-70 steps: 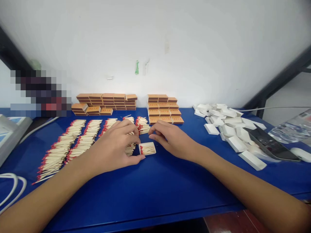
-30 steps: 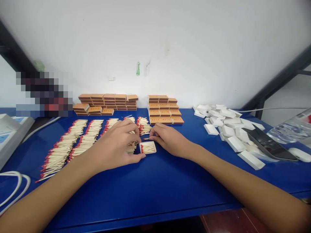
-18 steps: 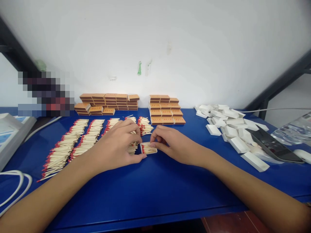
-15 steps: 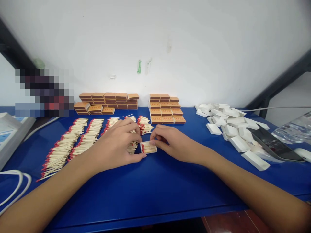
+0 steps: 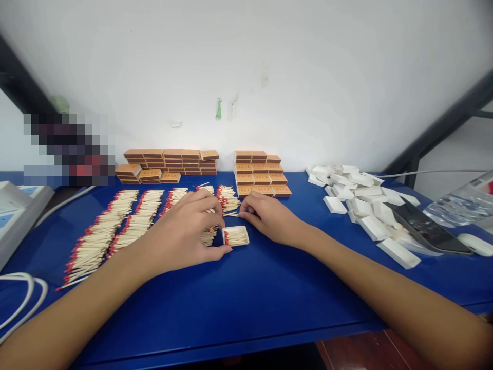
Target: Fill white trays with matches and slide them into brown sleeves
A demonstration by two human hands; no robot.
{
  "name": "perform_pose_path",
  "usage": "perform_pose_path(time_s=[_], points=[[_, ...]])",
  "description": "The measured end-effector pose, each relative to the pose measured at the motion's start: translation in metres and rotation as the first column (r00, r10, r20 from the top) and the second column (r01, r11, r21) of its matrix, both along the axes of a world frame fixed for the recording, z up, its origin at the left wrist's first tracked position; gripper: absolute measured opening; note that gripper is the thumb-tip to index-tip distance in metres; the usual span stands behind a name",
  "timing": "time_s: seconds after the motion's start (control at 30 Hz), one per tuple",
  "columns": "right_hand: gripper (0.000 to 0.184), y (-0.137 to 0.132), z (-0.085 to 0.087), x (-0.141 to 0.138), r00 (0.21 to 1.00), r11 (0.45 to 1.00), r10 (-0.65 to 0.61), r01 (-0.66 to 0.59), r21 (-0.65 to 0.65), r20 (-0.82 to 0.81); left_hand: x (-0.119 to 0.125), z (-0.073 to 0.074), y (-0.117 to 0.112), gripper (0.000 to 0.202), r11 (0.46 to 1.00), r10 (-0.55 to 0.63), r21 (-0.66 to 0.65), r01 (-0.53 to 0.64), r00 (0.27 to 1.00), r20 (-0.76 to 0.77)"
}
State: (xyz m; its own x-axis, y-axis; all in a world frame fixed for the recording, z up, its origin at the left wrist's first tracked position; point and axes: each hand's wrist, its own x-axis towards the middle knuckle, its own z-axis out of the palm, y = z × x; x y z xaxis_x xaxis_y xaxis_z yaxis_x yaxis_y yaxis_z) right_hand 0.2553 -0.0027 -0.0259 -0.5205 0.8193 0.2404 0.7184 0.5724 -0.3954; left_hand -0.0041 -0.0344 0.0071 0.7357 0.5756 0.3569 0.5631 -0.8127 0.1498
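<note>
A small white tray [image 5: 235, 236] partly filled with red-tipped matches sits on the blue table [image 5: 246, 298]. My left hand [image 5: 184, 232] rests beside it, thumb and curled fingers holding the tray's left end. My right hand [image 5: 269, 218] lies just behind the tray, fingertips pinching matches at the edge of the small match pile [image 5: 227, 199]. Long rows of loose matches [image 5: 115, 226] stretch to the left of my left hand.
Orange matchboxes stand stacked against the wall in a left stack [image 5: 169, 165] and a right stack [image 5: 260, 173]. A heap of empty white trays [image 5: 362, 203] lies at the right, with a dark phone [image 5: 425, 228] and a plastic bag [image 5: 462, 205]. White cables [image 5: 19, 300] lie at the left.
My right hand left the tray, where it was laying matches, and moved back to the small match pile. My left hand stayed on the tray's left end.
</note>
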Motion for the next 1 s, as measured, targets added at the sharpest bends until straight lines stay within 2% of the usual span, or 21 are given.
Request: perform_pose_path(time_s=[0.37,0.7,1.0], points=[[0.011,-0.008,0.005,-0.006,0.999,0.999,0.037,-0.037,-0.023,0.000,0.000,0.000,-0.001,0.022,1.000,-0.005,-0.005,0.005,1.000,0.003],[0.006,-0.005,-0.004,-0.009,0.998,0.997,0.066,-0.065,0.039,-0.021,0.000,-0.001,0.000,0.023,1.000,-0.007,0.009,0.007,1.000,0.004],[0.008,-0.002,-0.003,-0.009,0.994,1.000,0.019,-0.018,-0.015,0.106,-0.001,-0.003,0.002,0.024,1.000,-0.016,0.022,0.016,1.000,0.016]])
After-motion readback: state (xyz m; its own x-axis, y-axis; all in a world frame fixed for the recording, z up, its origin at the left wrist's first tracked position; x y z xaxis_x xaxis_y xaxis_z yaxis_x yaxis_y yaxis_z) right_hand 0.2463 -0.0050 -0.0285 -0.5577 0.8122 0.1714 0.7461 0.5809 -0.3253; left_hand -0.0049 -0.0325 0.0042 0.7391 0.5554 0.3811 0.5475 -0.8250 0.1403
